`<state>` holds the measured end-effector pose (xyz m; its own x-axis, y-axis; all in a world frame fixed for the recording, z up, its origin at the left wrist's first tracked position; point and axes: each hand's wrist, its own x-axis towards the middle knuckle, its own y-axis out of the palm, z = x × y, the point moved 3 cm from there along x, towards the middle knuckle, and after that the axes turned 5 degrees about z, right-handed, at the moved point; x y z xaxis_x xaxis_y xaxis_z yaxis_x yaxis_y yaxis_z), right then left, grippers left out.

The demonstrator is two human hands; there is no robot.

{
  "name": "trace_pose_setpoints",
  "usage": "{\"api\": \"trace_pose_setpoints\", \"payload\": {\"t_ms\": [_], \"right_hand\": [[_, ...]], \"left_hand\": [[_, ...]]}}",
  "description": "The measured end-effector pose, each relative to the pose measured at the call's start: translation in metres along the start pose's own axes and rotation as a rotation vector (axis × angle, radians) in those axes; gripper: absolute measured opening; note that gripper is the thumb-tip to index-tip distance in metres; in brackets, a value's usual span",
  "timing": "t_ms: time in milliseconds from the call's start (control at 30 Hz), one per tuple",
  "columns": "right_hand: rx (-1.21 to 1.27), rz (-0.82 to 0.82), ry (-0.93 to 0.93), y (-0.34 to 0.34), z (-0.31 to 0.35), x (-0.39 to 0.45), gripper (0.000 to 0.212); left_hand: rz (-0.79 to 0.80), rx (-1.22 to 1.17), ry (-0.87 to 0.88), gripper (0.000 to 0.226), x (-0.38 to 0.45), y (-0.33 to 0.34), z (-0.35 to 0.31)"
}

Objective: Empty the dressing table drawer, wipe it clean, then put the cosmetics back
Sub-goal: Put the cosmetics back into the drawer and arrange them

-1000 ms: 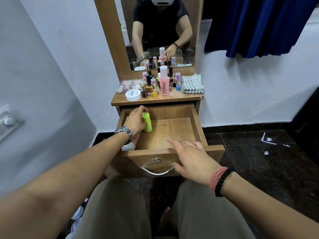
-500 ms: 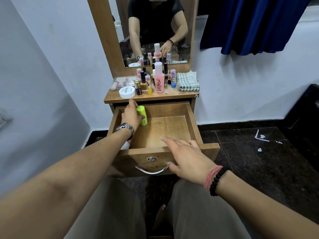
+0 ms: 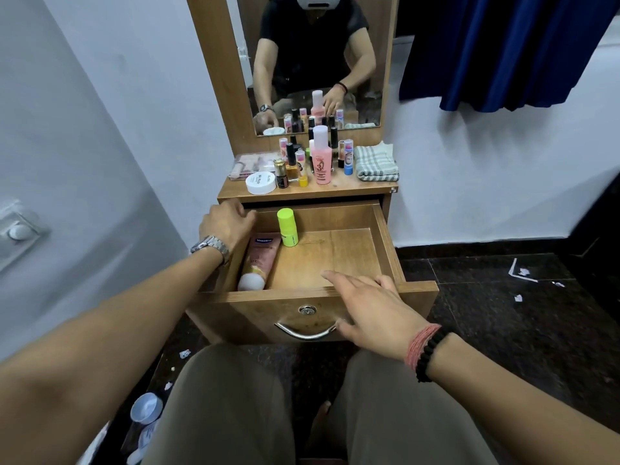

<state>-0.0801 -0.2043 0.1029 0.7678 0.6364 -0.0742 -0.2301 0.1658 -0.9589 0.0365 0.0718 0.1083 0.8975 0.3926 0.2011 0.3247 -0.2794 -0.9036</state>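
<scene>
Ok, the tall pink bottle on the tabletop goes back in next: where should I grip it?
Take the pink bottle by its white cap and neck, from above and the front. It stands upright and rises above the smaller bottles crowding its left and back, so only the top is free; lower down, fingers would likely knock the neighbours.

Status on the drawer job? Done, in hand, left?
Restocking has started: the pink tube lies in the drawer and the green bottle stands beside it. Left hand is at the back left corner, holding nothing; right hand rests on the front edge. Left: most cosmetics on the tabletop.
</scene>
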Motion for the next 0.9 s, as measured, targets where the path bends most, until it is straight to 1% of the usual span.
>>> {"api": "trace_pose_setpoints", "payload": {"t_ms": [67,100,167,267,333,400,633,733,800,867,900], "right_hand": [[-0.007,0.006,0.004,0.0,0.001,0.0,0.072],[-0.011,0.009,0.005,0.001,0.001,0.001,0.072],[-0.015,0.014,0.005,0.001,0.001,0.001,0.072],[-0.012,0.018,0.002,0.001,0.0,0.001,0.071],[-0.012,0.016,0.0,0.001,-0.001,0.001,0.07],[-0.012,0.017,-0.002,0.001,-0.001,0.001,0.07],[-0.021,0.019,-0.007,0.002,-0.002,0.0,0.069],[-0.024,0.028,-0.007,0.0,-0.002,0.0,0.069],[-0.023,0.029,-0.005,0.0,-0.001,0.0,0.069],[-0.026,0.032,-0.001,0.0,-0.001,0.001,0.069],[-0.031,0.033,0.001,0.0,-0.001,0.001,0.069]], "left_hand": [[-0.06,-0.088,0.017,0.022,0.01,-0.01,-0.001],[-0.077,-0.126,0.037,0.026,0.016,-0.014,-0.005],[-0.068,-0.176,0.064,0.043,0.027,-0.017,-0.014],[-0.009,-0.17,0.06,0.068,0.045,-0.011,-0.026],[0.022,-0.165,0.041,0.078,0.053,-0.006,-0.03],[0.04,-0.182,0.022,0.081,0.058,-0.001,-0.031],[0.012,-0.233,-0.004,0.079,0.054,-0.001,-0.036],[-0.075,-0.396,-0.037,0.072,0.039,-0.011,-0.03],[-0.105,-0.501,-0.033,0.07,0.024,-0.018,-0.025],[-0.072,-0.541,0.003,0.065,0.005,-0.022,-0.022],[-0.022,-0.526,0.041,0.059,-0.004,-0.022,-0.021]]}}
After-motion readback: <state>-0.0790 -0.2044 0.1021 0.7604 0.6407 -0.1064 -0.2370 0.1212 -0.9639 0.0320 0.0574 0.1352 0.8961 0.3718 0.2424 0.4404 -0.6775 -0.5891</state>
